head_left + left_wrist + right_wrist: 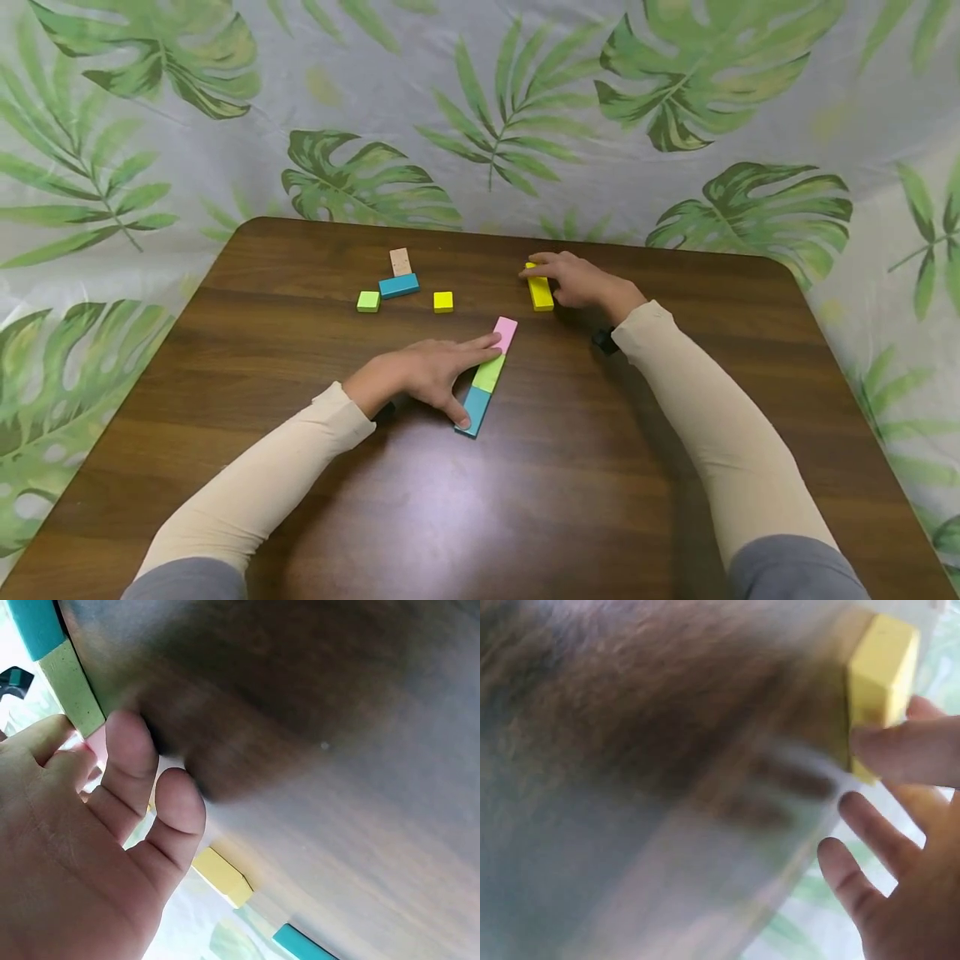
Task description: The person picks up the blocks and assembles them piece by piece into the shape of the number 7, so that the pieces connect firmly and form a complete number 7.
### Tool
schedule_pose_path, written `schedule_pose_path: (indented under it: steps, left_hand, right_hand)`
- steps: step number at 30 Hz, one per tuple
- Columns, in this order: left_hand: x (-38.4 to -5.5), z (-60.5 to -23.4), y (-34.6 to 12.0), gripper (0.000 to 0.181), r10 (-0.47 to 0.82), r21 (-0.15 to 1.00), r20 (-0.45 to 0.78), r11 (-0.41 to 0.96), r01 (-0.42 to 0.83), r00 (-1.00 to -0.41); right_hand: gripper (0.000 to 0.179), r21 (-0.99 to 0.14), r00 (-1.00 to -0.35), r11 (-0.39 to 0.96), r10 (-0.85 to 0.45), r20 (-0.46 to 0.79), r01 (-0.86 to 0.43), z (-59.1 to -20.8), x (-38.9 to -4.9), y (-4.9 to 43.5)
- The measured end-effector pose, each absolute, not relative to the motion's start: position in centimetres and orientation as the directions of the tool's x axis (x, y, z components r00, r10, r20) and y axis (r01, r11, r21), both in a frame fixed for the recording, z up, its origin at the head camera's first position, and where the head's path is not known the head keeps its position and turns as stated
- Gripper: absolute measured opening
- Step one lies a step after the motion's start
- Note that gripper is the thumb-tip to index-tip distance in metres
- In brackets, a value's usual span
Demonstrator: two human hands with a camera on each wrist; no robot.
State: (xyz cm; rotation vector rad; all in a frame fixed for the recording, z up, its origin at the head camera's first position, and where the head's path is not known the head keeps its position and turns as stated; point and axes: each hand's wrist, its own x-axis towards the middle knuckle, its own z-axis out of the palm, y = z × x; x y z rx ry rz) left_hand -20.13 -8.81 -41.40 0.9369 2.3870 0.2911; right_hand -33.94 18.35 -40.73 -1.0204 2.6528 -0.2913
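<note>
A pink block point(507, 330), a light green block point(489, 374) and a blue block point(477, 408) lie end to end in a slanting row on the table. My left hand point(431, 372) rests along this row, thumb on the blue block's near end, two extended fingers on the pink block and near its joint with the green one. Farther back on the right, my right hand point(587, 282) pinches a long yellow block point(540, 295) between thumb and fingers. In the right wrist view the thumb presses one side of the yellow block point(881, 664); the other fingers are spread.
At the back left lie a small green block point(368, 302), a blue block point(399, 286), a pale wooden block point(401, 262) touching or close to it, and a small yellow block point(443, 302). Behind the brown table point(300, 467) hangs a leaf-patterned cloth point(525, 100).
</note>
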Motion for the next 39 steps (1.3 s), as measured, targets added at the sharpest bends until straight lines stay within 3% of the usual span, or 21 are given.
schedule_pose_path:
  steps: [4, 15, 39]
  left_hand:
    - [-20.1, -41.5, -8.7, 0.109, 0.686, 0.385, -0.409, 0.728, 0.568, -0.602]
    - [-19.9, -41.3, -9.1, 0.109, 0.678, 0.388, -0.417, 0.735, 0.556, -0.605]
    - [-19.9, -41.1, -8.7, 0.109, 0.675, 0.359, -0.421, 0.738, 0.572, -0.606]
  right_hand:
    - [0.052, -0.279, -0.725, 0.750, -0.657, -0.207, -0.599, -41.5, -34.5, 19.0]
    - [0.042, -0.317, -0.772, 0.754, -0.628, -0.095, -0.575, -41.8, -35.2, 20.9]
    - [0.043, -0.361, -0.771, 0.746, -0.629, -0.103, -0.560, -42.0, -35.3, 21.0]
